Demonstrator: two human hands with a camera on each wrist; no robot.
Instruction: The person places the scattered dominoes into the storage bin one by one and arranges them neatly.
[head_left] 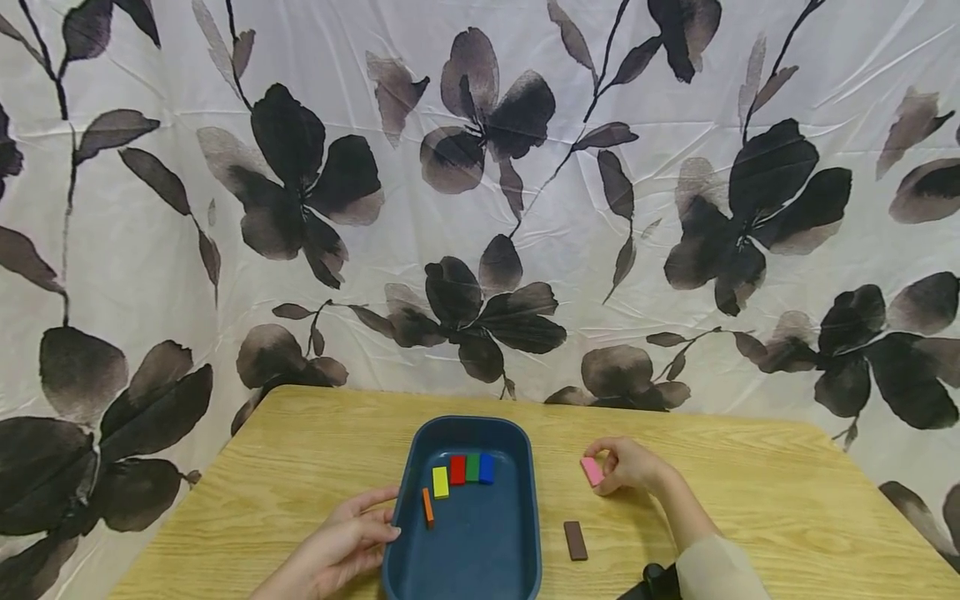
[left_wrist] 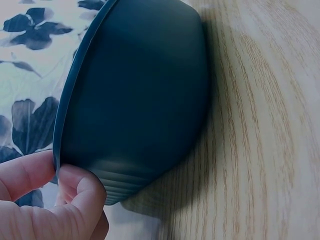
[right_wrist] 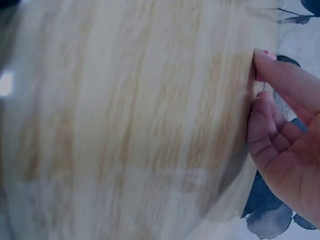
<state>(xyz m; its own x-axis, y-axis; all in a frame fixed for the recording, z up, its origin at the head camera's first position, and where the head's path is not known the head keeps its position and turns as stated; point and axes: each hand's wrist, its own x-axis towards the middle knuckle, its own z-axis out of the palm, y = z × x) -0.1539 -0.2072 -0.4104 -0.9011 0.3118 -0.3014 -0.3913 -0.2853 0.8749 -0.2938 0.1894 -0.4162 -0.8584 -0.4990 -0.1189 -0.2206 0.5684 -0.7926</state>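
Observation:
My left hand [head_left: 347,543] pinches the left rim of a dark blue tray [head_left: 480,554], thumb over the edge; the left wrist view shows its outer wall [left_wrist: 140,90] between hand and table. Inside the tray lie a yellow block [head_left: 440,482], a red block [head_left: 457,469], a green block [head_left: 472,467] and a blue block [head_left: 487,468] near the far end. An orange block [head_left: 427,507] stands narrow along the left side. Right of the tray, my right hand [head_left: 636,468] pinches a pink block [head_left: 592,472] between thumb and fingers, close over the table.
A brown block [head_left: 575,541] lies on the wooden table [head_left: 810,500] between the tray and my right forearm. Behind the table's far edge hangs a white curtain [head_left: 600,333] with dark flowers. A black strap device [head_left: 660,581] sits at my right wrist.

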